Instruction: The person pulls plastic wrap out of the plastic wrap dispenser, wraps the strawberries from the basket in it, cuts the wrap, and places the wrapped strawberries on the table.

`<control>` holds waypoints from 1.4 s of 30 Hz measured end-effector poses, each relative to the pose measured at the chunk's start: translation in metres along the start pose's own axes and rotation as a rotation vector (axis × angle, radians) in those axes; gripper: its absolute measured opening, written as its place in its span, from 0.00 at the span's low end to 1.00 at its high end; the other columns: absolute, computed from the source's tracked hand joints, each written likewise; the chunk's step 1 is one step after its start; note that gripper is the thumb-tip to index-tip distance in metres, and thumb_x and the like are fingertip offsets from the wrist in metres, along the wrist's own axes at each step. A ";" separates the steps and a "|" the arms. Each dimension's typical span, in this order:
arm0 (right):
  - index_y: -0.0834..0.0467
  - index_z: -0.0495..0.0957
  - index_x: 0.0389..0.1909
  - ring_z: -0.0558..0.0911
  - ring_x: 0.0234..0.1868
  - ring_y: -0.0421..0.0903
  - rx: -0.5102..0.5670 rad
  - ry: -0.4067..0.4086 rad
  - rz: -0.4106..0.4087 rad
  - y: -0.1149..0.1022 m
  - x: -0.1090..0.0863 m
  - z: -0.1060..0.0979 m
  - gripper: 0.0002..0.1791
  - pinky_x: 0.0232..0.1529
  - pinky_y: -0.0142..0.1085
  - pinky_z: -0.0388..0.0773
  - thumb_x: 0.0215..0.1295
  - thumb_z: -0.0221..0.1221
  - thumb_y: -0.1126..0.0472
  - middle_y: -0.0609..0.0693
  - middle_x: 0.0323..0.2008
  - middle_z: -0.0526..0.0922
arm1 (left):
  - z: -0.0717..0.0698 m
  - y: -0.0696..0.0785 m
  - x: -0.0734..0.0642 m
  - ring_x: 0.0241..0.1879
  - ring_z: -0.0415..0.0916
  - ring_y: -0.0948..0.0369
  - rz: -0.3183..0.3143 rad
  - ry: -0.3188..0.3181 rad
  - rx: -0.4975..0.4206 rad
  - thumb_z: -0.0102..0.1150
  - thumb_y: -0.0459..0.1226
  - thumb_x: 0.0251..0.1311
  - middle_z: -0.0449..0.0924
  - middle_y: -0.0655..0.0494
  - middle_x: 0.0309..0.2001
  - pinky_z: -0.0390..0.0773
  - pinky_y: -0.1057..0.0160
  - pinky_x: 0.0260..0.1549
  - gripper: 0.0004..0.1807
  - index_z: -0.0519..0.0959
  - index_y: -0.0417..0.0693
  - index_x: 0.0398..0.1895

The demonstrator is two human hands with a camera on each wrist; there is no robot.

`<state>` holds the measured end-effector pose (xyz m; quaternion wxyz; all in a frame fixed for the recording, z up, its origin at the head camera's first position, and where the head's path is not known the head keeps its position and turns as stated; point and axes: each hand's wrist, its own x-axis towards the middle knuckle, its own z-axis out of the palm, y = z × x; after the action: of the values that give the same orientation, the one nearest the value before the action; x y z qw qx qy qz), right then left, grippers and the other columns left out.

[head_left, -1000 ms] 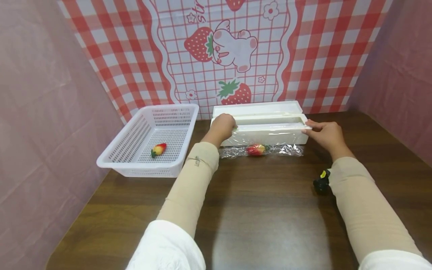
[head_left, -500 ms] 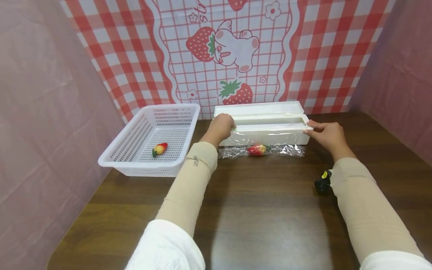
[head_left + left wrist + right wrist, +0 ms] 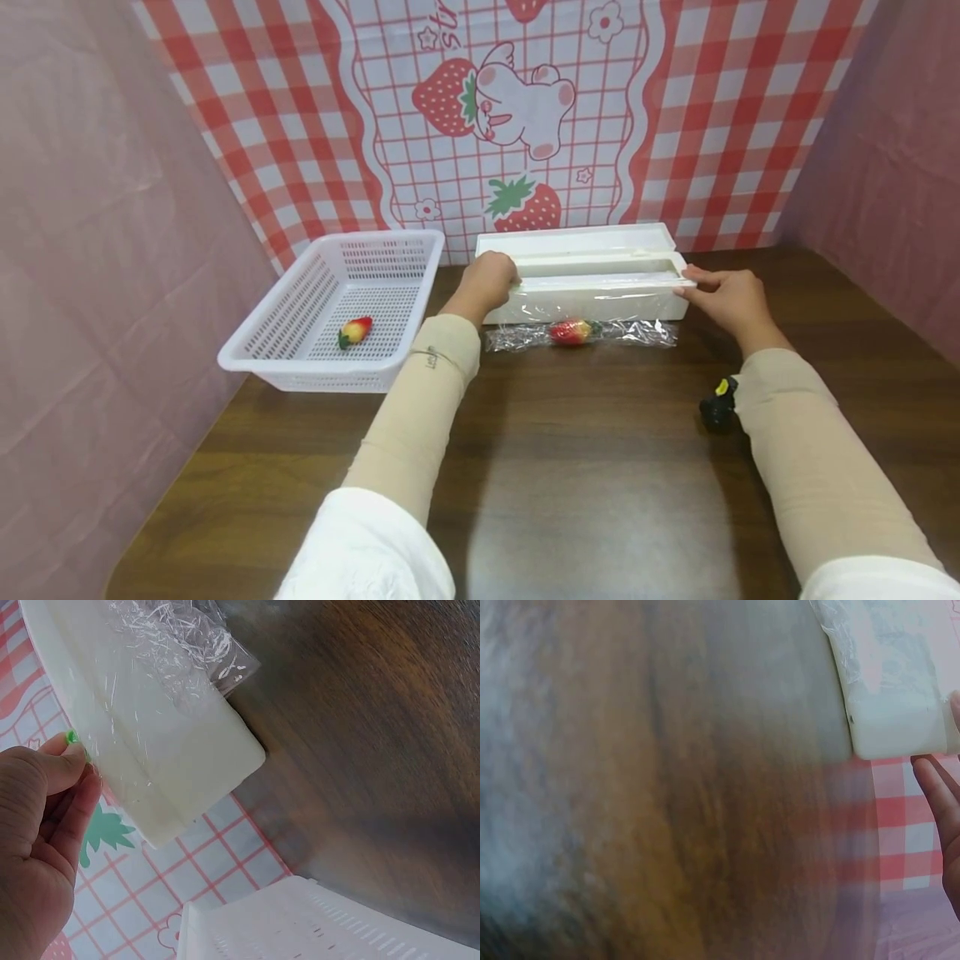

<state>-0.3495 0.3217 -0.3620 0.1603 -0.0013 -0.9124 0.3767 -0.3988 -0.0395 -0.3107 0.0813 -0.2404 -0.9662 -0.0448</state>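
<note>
A long white cling film box point(image 3: 600, 307) stands at the back of the table, its lid tipped back. My left hand point(image 3: 486, 283) is at its left front edge; in the left wrist view, thumb and fingers pinch a small green slider point(image 3: 72, 738) there. My right hand point(image 3: 735, 307) grips the box's right end, thumb on the front, as the right wrist view partly shows. Clear cling film point(image 3: 637, 332) hangs over the front face onto the table. A red and yellow strawberry point(image 3: 572, 332) lies wrapped in the film before the box.
Left of the box stands a white perforated basket point(image 3: 300, 365) with another red and yellow strawberry point(image 3: 356, 331) inside. A checked strawberry-print cloth point(image 3: 697, 125) hangs behind. A black wrist camera point(image 3: 718, 407) sits by the right sleeve.
My left hand has shifted slightly left along the box's front edge. The right hand stays on the box's end; the wrapped strawberry and the basket keep their places.
</note>
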 end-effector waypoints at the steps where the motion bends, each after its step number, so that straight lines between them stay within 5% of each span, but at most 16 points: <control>1: 0.64 0.75 0.58 0.75 0.59 0.63 0.003 0.001 -0.001 -0.001 0.000 0.000 0.35 0.57 0.56 0.70 0.59 0.66 0.43 0.63 0.53 0.77 | 0.000 -0.001 0.000 0.50 0.79 0.57 -0.005 -0.002 -0.007 0.64 0.30 0.56 0.85 0.57 0.47 0.76 0.60 0.54 0.12 0.87 0.52 0.42; 13: 0.64 0.73 0.60 0.73 0.60 0.64 0.020 -0.013 0.022 0.000 0.000 -0.002 0.37 0.59 0.56 0.69 0.58 0.65 0.40 0.64 0.54 0.76 | -0.005 -0.011 -0.008 0.52 0.78 0.56 -0.050 -0.029 -0.038 0.61 0.25 0.52 0.84 0.56 0.49 0.75 0.59 0.55 0.18 0.86 0.52 0.44; 21: 0.64 0.74 0.58 0.75 0.59 0.62 -0.004 0.005 0.002 -0.001 0.002 -0.004 0.36 0.58 0.55 0.70 0.59 0.65 0.41 0.63 0.52 0.77 | -0.012 -0.023 -0.014 0.50 0.79 0.54 -0.083 -0.003 -0.049 0.62 0.28 0.55 0.84 0.53 0.48 0.76 0.58 0.53 0.13 0.87 0.49 0.42; 42: 0.63 0.75 0.58 0.75 0.58 0.62 -0.011 -0.010 0.004 -0.001 0.001 -0.002 0.34 0.57 0.56 0.70 0.60 0.65 0.42 0.64 0.52 0.77 | -0.012 -0.038 -0.022 0.45 0.81 0.52 -0.086 0.019 -0.070 0.62 0.23 0.46 0.85 0.50 0.45 0.78 0.59 0.50 0.17 0.88 0.47 0.38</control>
<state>-0.3493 0.3226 -0.3594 0.1548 -0.0019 -0.9152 0.3721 -0.3960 -0.0849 -0.3046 0.0800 -0.2007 -0.9728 -0.0842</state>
